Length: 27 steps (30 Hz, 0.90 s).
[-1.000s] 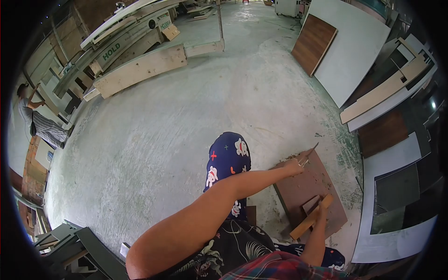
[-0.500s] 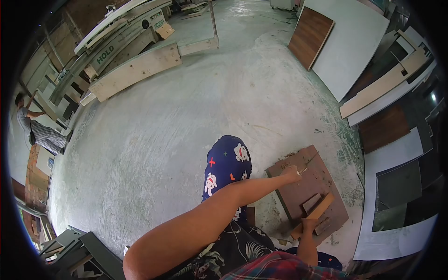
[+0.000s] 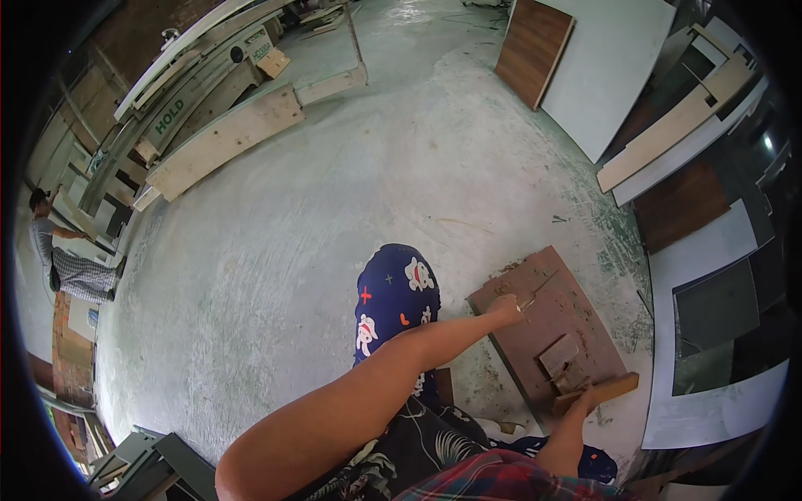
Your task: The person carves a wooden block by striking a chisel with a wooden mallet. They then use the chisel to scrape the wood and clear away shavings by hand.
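Observation:
My left hand (image 3: pixel 505 310) is closed around the near end of a thin, long metal tool (image 3: pixel 540 289), whose shaft points away over the reddish-brown board (image 3: pixel 535 342). The exact kind of tool is too small to tell. At the board's near right end, my right hand (image 3: pixel 585 402) is wrapped around a light brown wooden bar (image 3: pixel 614 388). Beside that bar lies a small brown wooden block (image 3: pixel 559 354), with another small piece of wood close to my right fingers. Dark shavings and crumbs are scattered on the board.
A large machine marked HOLD (image 3: pixel 171 117) stands at the back left, near a person (image 3: pixel 71 250). White panels (image 3: pixel 606 75) and a brown panel (image 3: pixel 535 50) lean at the right. Dark green boards (image 3: pixel 159 468) lie at the lower left. My knee wears blue patterned cloth (image 3: pixel 397 305).
My right hand has moved right and turned the wooden bar to a flatter angle, uncovering more of the small block. My left hand keeps its hold on the tool. The view has shifted slightly.

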Motion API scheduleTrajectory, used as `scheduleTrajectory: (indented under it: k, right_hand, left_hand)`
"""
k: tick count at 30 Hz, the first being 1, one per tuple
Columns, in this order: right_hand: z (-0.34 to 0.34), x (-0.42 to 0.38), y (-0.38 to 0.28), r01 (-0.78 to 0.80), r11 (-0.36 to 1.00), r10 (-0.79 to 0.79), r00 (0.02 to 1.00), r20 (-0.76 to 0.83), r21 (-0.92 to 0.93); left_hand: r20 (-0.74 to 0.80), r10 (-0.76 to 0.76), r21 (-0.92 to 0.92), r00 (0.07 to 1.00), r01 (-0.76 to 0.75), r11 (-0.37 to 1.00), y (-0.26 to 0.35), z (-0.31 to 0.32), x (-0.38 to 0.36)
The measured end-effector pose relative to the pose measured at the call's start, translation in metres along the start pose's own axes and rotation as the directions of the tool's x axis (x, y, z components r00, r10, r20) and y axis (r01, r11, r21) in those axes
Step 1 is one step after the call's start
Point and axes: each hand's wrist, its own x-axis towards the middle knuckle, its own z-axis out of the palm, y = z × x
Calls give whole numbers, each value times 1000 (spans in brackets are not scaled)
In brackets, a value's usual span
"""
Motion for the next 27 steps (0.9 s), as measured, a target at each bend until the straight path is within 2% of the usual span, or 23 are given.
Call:
scheduleTrajectory:
  k: [3,5,9,12,17,27]
  right_hand:
    - [-9,24,4,-290,957,283,936,-208,-3]
    - [-11,72,34,-269,958,278,957,-88,100]
    - [-9,92,52,-204,949,200,979,41,240]
    - [-16,63,43,-86,989,84,996,17,119]
    - [-22,22,16,-105,992,102,994,-47,-75]
    - [-19,48,35,-93,967,58,987,-149,-237]
  left_hand:
    - [28,-5,24,1000,4,1000,-5,8,10]
    - [30,-4,38,1000,3,999,-5,11,12]
    - [23,-13,50,1000,12,999,-3,18,15]
    - [31,5,62,1000,-7,998,-2,25,20]
    - [28,66,60,997,-68,996,-10,36,29]
    - [8,8,61,1000,-9,998,-2,22,16]
